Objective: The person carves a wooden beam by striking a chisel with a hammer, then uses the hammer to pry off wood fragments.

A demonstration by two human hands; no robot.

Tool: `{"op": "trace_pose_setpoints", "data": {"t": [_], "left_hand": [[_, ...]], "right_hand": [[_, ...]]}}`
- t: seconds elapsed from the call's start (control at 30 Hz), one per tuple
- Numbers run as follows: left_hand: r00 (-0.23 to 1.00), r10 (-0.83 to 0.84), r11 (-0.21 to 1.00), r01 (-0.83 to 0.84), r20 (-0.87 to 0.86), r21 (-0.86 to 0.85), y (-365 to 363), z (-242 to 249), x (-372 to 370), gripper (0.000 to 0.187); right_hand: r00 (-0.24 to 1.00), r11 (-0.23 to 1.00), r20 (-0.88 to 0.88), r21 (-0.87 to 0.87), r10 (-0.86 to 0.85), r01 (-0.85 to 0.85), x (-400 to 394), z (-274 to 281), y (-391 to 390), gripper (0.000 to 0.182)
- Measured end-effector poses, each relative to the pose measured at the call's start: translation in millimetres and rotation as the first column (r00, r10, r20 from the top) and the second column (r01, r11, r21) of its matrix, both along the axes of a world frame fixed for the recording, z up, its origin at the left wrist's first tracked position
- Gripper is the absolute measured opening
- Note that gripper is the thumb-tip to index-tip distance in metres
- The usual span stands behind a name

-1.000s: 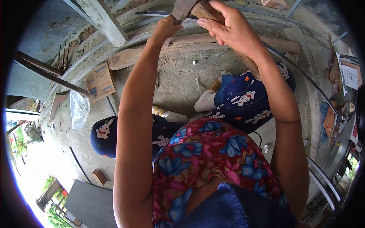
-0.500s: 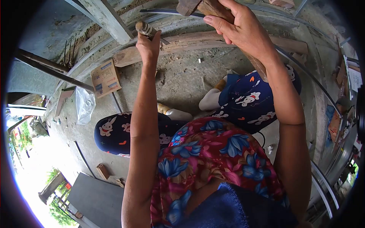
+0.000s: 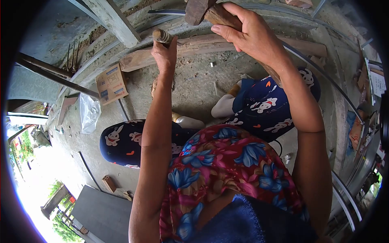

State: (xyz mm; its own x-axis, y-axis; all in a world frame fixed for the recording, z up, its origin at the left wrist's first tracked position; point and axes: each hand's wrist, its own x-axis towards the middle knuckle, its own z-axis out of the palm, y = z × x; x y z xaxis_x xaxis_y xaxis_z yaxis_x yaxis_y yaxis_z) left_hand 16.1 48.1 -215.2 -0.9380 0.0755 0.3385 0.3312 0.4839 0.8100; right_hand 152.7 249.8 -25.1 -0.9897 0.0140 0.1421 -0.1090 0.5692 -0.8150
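My right hand (image 3: 259, 38) is closed around the wooden handle of a hammer (image 3: 222, 15), its dark blocky head raised at the top of the view. The handle's lower end runs back beneath my right forearm. In my left hand (image 3: 164, 54) is a chisel (image 3: 161, 35), gripped by its round wooden handle, which has pale bands and a worn butt end turned up. Its blade is hidden behind the hand. Both hands are over or near a long wooden beam (image 3: 194, 47) lying across the floor, the hammer head to the right of the chisel.
A flattened cardboard piece (image 3: 111, 84) and a clear plastic bag (image 3: 90, 113) lie at the left. A pale post (image 3: 115, 24) stands at upper left. Dark metal bars (image 3: 324, 79) cross at right. A brick (image 3: 108, 183) and a grey board (image 3: 103, 214) are at lower left.
My left hand has shifted right with the chisel, whose blade no longer shows. The hammer in my right hand has moved slightly left and down.
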Motion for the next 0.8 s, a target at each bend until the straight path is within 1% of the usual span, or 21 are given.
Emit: {"op": "trace_pose_setpoints", "data": {"t": [0.07,0.17,0.23,0.27,0.33,0.37,0.43,0.5,0.53,0.6,0.63,0.67,0.7,0.73,0.77,0.8], "left_hand": [[1.000,-0.007,1.000,0.007,-0.014,0.004,-0.9,-0.4,4.0,0.033],[0.996,-0.027,1.000,0.027,-0.083,0.007,2.3,0.8,15.8,0.032],[0.992,-0.047,0.999,0.050,-0.119,0.022,2.6,-4.8,19.9,0.032],[0.990,-0.044,0.999,0.044,-0.130,-0.001,2.4,-7.0,21.6,0.032],[0.987,-0.037,0.999,0.031,-0.158,-0.041,3.8,-7.7,23.9,0.032],[0.987,-0.030,0.999,0.027,-0.156,-0.026,4.2,-7.7,25.0,0.032],[0.988,-0.020,1.000,0.021,-0.155,0.006,5.8,-5.4,26.5,0.032],[0.979,-0.024,0.999,0.020,-0.203,-0.025,6.6,-7.0,26.5,0.032],[0.974,-0.026,0.999,0.017,-0.225,-0.043,5.8,-9.3,26.5,0.032],[0.977,-0.032,0.998,0.020,-0.211,-0.060,3.8,-13.5,25.9,0.027],[0.980,-0.039,0.998,0.027,-0.195,-0.060,3.2,-13.8,26.4,0.025],[0.983,-0.044,0.998,0.034,-0.180,-0.060,2.9,-13.9,26.8,0.023],[0.968,-0.041,0.996,0.022,-0.247,-0.082,-0.3,-29.7,19.4,0.019],[0.975,-0.029,0.997,0.014,-0.219,-0.072,-0.3,-28.1,21.4,0.018],[0.981,-0.019,0.998,0.007,-0.194,-0.062,-0.1,-25.7,22.6,0.017],[0.985,-0.010,0.999,0.001,-0.172,-0.053,-0.1,-21.2,22.4,0.017]], "right_hand": [[0.999,1.000,0.052,0.003,0.008,-0.009,-0.7,0.5,0.0,0.026],[1.000,0.999,-0.005,0.035,0.026,-0.026,-2.0,-2.4,-1.9,0.028],[0.995,0.999,-0.094,0.047,-0.017,0.022,-4.2,-25.3,-4.4,0.038],[0.990,0.998,-0.138,0.050,-0.038,0.045,-5.1,-33.9,-5.3,0.044],[0.995,0.995,-0.100,0.091,-0.027,0.036,-6.0,-29.6,-10.2,0.040],[0.996,0.993,-0.082,0.111,-0.025,0.034,-6.6,-27.6,-13.0,0.038],[0.985,0.991,-0.171,0.131,0.022,0.000,-11.3,-28.4,-18.8,0.036],[0.956,0.992,-0.288,0.129,0.053,-0.017,-16.9,-27.3,-28.8,0.033],[0.958,0.988,-0.278,0.152,0.069,-0.027,-18.5,-23.2,-34.0,0.033],[0.962,0.979,-0.255,0.198,0.102,-0.052,-20.3,-11.6,-44.4,0.034],[0.972,0.961,-0.204,0.269,0.119,-0.062,-21.7,-8.9,-49.2,0.035],[0.976,0.950,-0.168,0.301,0.140,-0.084,-25.1,-12.6,-53.6,0.033],[0.978,0.937,-0.133,0.332,0.159,-0.107,-30.0,-21.1,-57.4,0.031],[0.980,0.923,-0.099,0.362,0.175,-0.128,-35.6,-31.8,-60.7,0.028],[0.981,0.887,-0.016,0.428,0.196,-0.170,-44.7,-48.8,-62.9,0.025],[0.980,0.881,-0.013,0.441,0.200,-0.174,-46.0,-45.9,-66.1,0.026]]}}
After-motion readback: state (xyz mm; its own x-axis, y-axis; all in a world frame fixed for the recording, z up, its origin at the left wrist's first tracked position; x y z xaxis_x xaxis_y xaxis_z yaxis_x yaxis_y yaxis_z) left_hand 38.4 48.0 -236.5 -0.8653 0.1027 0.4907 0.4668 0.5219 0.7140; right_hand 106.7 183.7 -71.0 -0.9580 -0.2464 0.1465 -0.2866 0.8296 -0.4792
